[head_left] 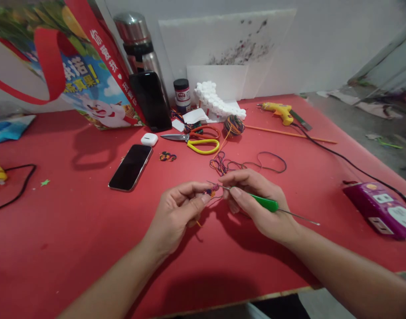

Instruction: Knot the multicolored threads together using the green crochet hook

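Observation:
My left hand point(179, 212) pinches a tiny multicoloured crocheted piece point(210, 191) between thumb and fingers, just above the red table point(73, 248). My right hand point(259, 204) grips a crochet hook with a green handle point(267, 204); its metal tip meets the small piece. Multicoloured yarn point(242, 165) runs in loops from the piece back to a yarn ball point(233, 125) further up the table.
Yellow-handled scissors point(199, 141), a black phone point(130, 167), an earbud case point(149, 139) and a small crocheted bit point(168, 156) lie ahead. A printed bag point(73, 66), flask point(139, 44), second phone point(151, 102), jar point(182, 95), glue gun point(278, 110) stand behind. A purple power strip point(382, 210) sits right.

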A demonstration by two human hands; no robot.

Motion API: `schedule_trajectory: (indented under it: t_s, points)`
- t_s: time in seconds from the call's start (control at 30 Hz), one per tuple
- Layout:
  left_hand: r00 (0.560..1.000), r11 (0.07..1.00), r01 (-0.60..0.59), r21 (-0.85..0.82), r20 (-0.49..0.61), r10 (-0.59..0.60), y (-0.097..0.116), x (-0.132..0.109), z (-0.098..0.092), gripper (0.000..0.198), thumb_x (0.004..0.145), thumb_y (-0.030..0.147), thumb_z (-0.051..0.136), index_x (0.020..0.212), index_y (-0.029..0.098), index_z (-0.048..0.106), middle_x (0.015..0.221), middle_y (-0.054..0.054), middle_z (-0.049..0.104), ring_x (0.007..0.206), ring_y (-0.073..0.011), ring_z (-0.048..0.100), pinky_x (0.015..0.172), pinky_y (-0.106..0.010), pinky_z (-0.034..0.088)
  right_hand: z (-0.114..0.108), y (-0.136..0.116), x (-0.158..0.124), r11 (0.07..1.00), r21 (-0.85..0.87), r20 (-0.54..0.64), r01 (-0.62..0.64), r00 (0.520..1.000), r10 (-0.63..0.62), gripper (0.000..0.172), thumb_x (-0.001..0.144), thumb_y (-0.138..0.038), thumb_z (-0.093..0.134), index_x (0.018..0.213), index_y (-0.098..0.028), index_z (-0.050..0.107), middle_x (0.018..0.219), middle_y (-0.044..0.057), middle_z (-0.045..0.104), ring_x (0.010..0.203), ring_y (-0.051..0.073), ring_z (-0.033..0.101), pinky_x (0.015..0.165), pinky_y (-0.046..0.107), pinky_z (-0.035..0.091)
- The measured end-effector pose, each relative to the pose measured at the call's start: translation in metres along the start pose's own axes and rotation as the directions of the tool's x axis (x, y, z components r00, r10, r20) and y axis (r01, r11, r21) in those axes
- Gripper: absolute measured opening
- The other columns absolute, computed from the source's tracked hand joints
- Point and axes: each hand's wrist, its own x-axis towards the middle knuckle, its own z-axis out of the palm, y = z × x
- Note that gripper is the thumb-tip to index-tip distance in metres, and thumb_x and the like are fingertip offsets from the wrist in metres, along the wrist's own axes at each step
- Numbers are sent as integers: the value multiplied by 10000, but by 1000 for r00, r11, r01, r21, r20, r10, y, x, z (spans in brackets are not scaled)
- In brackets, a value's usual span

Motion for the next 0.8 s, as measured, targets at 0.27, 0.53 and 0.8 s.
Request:
schedule_trajectory:
  t_s: [0.27,0.53,0.8]
  points:
    - [992,985,-110,132,72,102,-2,2,-2,75,775,201,883,795,273,889,852,-38,807,747,-117,664,715,-207,535,-3,3,7,899,-306,66,313,949,-308,129,982,-137,638,1055,-207,719,914,37,747,824,149,710,754,278,578]
    - [983,966,-167,198,103,149,0,4,-4,54,804,219,860,825,254,895,915,-55,782,878,-159,695,841,-254,561,-3,-1,4,872,-353,63,338,939,-338,139,956,-143,707,1059,-235,718,894,26,768,794,163,724,725,279,587]
    - [997,987,-62,151,50,55,2,4,0,35,768,220,895,772,253,886,839,-44,805,791,-148,699,759,-234,565,-8,-5,4,994,-52,80,97,993,-92,79,969,-228,730,1019,-226,791,824,44,763,654,155,686,579,271,566]
